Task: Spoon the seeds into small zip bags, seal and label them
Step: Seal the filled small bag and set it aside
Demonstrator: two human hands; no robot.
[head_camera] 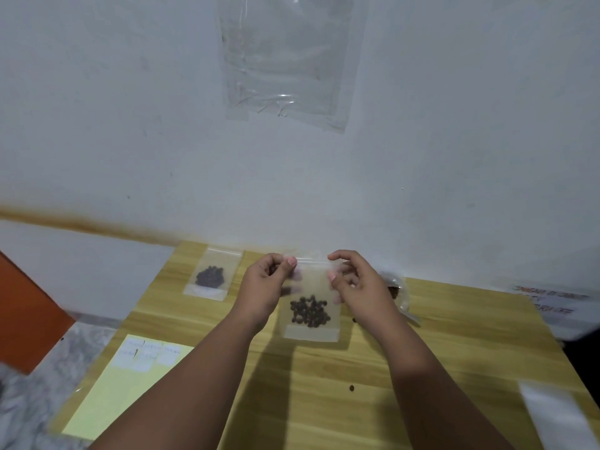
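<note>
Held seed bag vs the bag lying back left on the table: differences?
The held bag is held upright over the table; the back-left bag lies flat on it. The left hand and right hand pinch the held bag's top edge; nothing touches the back-left bag. Seeds lie looser in the held bag, clumped darker in the back-left bag. Both are small clear zip bags of dark seeds.

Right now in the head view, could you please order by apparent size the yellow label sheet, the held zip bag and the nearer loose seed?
1. yellow label sheet
2. held zip bag
3. nearer loose seed
The sheet is nearer, but gaps are wide.
</note>
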